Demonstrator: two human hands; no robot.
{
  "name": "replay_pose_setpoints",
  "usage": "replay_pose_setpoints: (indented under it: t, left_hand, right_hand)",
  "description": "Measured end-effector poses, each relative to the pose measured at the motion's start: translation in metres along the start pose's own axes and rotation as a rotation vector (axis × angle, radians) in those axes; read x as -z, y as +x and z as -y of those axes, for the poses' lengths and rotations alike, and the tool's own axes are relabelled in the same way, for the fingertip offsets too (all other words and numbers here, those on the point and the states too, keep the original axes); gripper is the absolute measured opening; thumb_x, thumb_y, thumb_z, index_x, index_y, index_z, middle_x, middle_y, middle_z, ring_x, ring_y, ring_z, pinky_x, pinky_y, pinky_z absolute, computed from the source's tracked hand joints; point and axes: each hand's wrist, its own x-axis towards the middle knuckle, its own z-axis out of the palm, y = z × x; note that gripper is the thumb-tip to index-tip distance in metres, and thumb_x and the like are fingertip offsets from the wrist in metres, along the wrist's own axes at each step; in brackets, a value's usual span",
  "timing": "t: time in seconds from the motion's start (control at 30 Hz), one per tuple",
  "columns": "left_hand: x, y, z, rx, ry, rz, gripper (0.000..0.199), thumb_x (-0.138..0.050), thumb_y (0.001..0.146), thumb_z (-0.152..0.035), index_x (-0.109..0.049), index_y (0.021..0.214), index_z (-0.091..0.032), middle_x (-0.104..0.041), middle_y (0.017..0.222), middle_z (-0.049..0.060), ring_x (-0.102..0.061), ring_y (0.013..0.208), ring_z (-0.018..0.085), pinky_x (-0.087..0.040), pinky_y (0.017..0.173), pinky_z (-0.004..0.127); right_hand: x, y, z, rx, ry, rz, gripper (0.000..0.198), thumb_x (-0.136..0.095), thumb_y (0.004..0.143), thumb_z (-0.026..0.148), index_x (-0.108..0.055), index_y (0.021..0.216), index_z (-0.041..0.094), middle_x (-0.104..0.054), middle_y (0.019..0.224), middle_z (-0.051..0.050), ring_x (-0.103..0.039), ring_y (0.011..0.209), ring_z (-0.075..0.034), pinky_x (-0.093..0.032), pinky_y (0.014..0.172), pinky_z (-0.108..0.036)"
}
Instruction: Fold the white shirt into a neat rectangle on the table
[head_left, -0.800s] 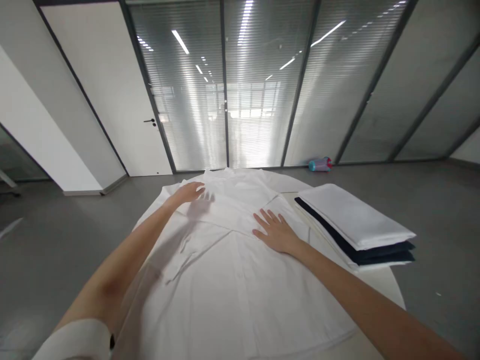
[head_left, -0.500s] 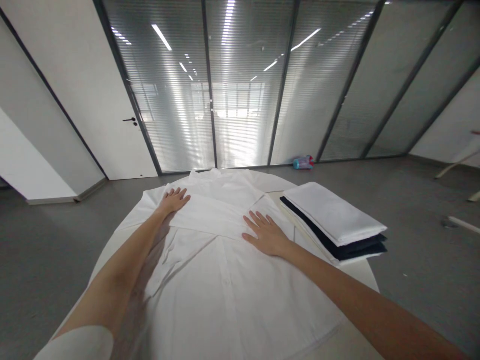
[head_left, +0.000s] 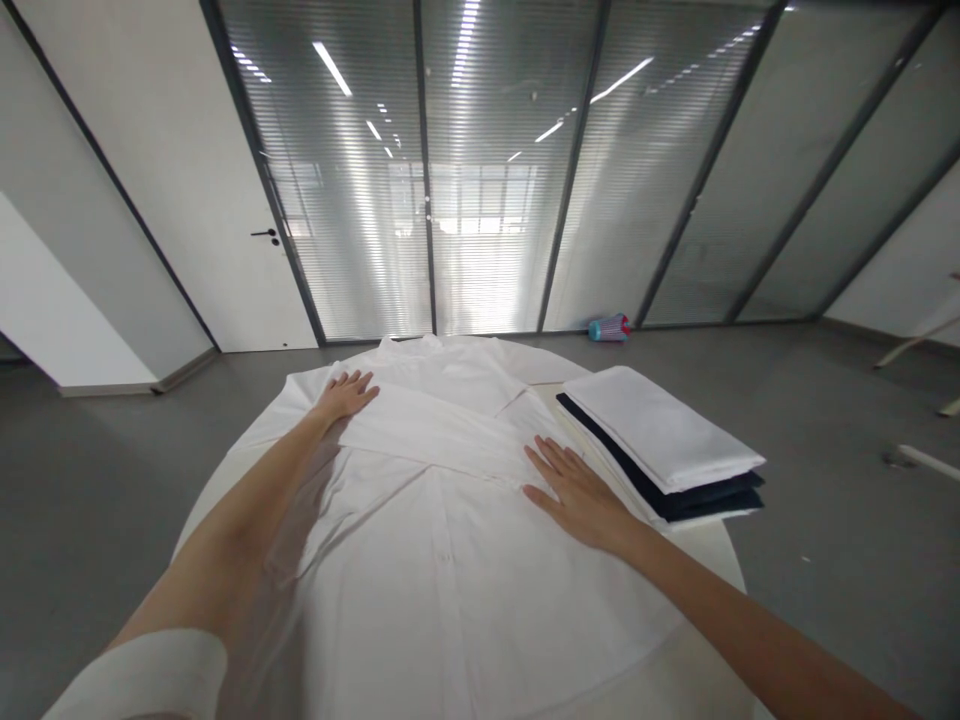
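Note:
A white shirt (head_left: 390, 560) lies spread over a round table, its collar at the far edge and its hem toward me. One sleeve (head_left: 435, 430) is folded across the upper body of the shirt. My left hand (head_left: 346, 395) rests flat near the sleeve's left end, fingers extended. On the right side of the shirt, my right hand (head_left: 576, 492) lies palm down with its fingers spread, close to the sleeve's right end. Neither hand grips anything; the cloth under the palms is hidden.
A stack of folded white and dark navy clothes (head_left: 664, 425) sits on the right of the pale table (head_left: 712, 550). Beyond it, a blue and red patterned item (head_left: 608, 328) lies on the floor by the glass partition (head_left: 487, 200). Furniture legs (head_left: 926, 462) show at far right.
My right hand has slid to the right and slightly toward me across the shirt. My left hand stays in nearly the same place. The camera view has shifted a little.

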Motion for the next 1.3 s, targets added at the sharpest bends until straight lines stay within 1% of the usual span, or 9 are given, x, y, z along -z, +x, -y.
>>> replay_pose_setpoints:
  t: [0.13, 0.23, 0.4, 0.6, 0.7, 0.8, 1.0, 1.17, 1.3]
  left_hand:
    - [0.011, -0.018, -0.031, -0.033, 0.047, -0.118, 0.057, -0.037, 0.100, -0.050, -0.042, 0.151, -0.026, -0.032, 0.162, 0.010, -0.025, 0.148, 0.038, -0.017, 0.117, 0.060]
    - [0.013, -0.048, -0.074, -0.203, 0.018, -0.220, 0.051, -0.039, 0.100, -0.049, -0.053, 0.143, -0.026, -0.036, 0.160, 0.010, -0.028, 0.148, 0.037, -0.021, 0.118, 0.057]
    - [-0.001, -0.099, -0.126, -0.519, -0.099, -0.107, 0.062, -0.036, 0.098, -0.061, -0.037, 0.154, -0.035, -0.030, 0.163, 0.003, -0.020, 0.152, 0.032, -0.019, 0.121, 0.055]
    - [-0.007, -0.120, -0.125, -0.601, -0.176, 0.007, 0.064, -0.035, 0.097, -0.064, -0.033, 0.155, -0.037, -0.027, 0.164, 0.001, -0.018, 0.152, 0.031, -0.012, 0.122, 0.056]
    - [0.000, -0.102, -0.122, -0.584, -0.392, -0.016, 0.054, -0.051, 0.092, -0.063, -0.059, 0.137, -0.035, -0.051, 0.151, 0.003, -0.041, 0.142, 0.030, -0.024, 0.120, 0.050]
    - [0.018, -0.052, -0.113, -0.367, -0.576, -0.089, 0.045, -0.054, 0.092, -0.055, -0.071, 0.117, -0.023, -0.067, 0.128, 0.010, -0.067, 0.108, 0.026, -0.048, 0.103, 0.041]
    - [0.044, 0.053, -0.076, 0.010, -0.808, -0.177, 0.060, -0.066, 0.088, -0.037, -0.048, 0.140, -0.013, -0.070, 0.107, 0.015, -0.070, 0.076, 0.018, -0.058, 0.072, 0.034]
    - [0.025, 0.085, -0.066, 0.143, -0.901, -0.243, 0.068, -0.065, 0.084, -0.026, -0.040, 0.145, -0.012, -0.070, 0.092, 0.008, -0.067, 0.066, 0.014, -0.056, 0.063, 0.027]
    - [0.008, 0.096, -0.064, 0.162, -0.857, -0.317, 0.063, -0.065, 0.079, -0.023, -0.050, 0.139, -0.009, -0.069, 0.087, 0.007, -0.065, 0.066, 0.015, -0.053, 0.061, 0.025]
  right_hand:
    - [0.000, 0.000, 0.002, 0.011, -0.015, 0.000, 0.080, -0.019, 0.098, 0.069, -0.032, 0.157, 0.016, -0.020, 0.164, -0.011, -0.014, 0.153, -0.025, -0.015, 0.125, -0.045]
    - [-0.003, 0.001, 0.000, 0.013, -0.016, -0.013, 0.078, -0.020, 0.099, 0.069, -0.031, 0.158, 0.019, -0.019, 0.164, -0.010, -0.014, 0.153, -0.026, -0.015, 0.125, -0.047]
    - [-0.001, 0.001, 0.001, 0.013, -0.022, 0.010, 0.079, -0.019, 0.099, 0.069, -0.030, 0.158, 0.018, -0.019, 0.164, -0.011, -0.013, 0.152, -0.026, -0.016, 0.125, -0.048]
    - [0.014, -0.012, 0.012, 0.049, -0.065, 0.098, 0.083, -0.020, 0.098, 0.070, -0.031, 0.157, 0.013, -0.019, 0.163, -0.015, -0.015, 0.152, -0.028, -0.019, 0.124, -0.046]
    - [0.013, -0.022, 0.013, 0.071, -0.049, 0.089, 0.080, -0.025, 0.098, 0.070, -0.033, 0.157, 0.016, -0.020, 0.163, -0.014, -0.017, 0.152, -0.029, -0.021, 0.123, -0.049]
    - [0.008, -0.028, 0.011, 0.073, -0.018, 0.050, 0.075, -0.029, 0.098, 0.068, -0.032, 0.157, 0.021, -0.020, 0.164, -0.011, -0.016, 0.152, -0.030, -0.021, 0.123, -0.052]
    - [0.003, -0.031, 0.008, 0.059, -0.006, 0.044, 0.070, -0.031, 0.100, 0.064, -0.029, 0.158, 0.026, -0.017, 0.165, -0.007, -0.013, 0.152, -0.029, -0.019, 0.124, -0.052]
    - [0.003, -0.031, 0.007, 0.079, 0.002, 0.027, 0.067, -0.034, 0.100, 0.062, -0.026, 0.159, 0.030, -0.016, 0.165, -0.006, -0.014, 0.152, -0.029, -0.021, 0.122, -0.055]
    - [0.002, -0.031, 0.006, 0.061, 0.000, 0.045, 0.068, -0.034, 0.100, 0.062, -0.026, 0.159, 0.030, -0.014, 0.165, -0.005, -0.012, 0.153, -0.029, -0.020, 0.123, -0.055]
